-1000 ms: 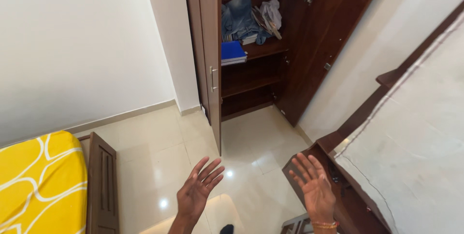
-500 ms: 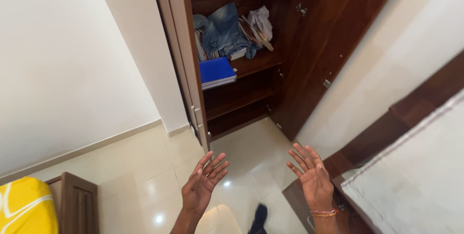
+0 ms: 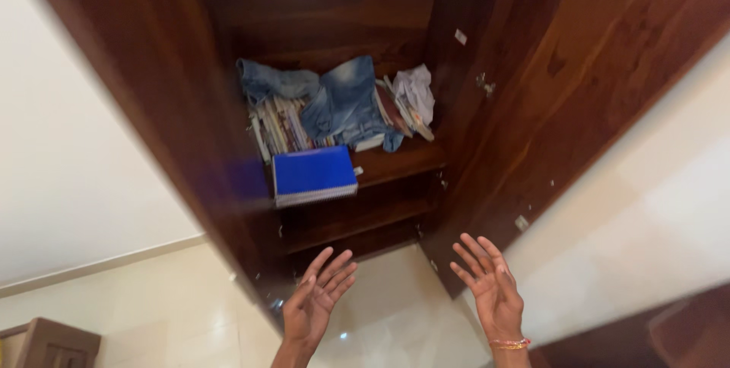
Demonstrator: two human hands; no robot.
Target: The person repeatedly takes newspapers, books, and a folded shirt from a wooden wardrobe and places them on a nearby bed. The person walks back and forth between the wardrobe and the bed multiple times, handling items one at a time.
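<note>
Approaching the open wooden wardrobe (image 3: 532,94); left hand (image 3: 315,303) and right hand (image 3: 490,292) both raised, spread wide, empty; probably next a reach up to the shelf (image 3: 399,163); blue spiral notebook (image 3: 314,175) nearest, flat at the shelf's front edge, overhanging; crumpled denim (image 3: 346,102) over books (image 3: 277,126) behind.

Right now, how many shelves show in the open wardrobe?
3. The top shelf carries books, denim and a blue notebook; a bare shelf sits below; the lowest shelf lies near the floor. More may be hidden above.
</note>
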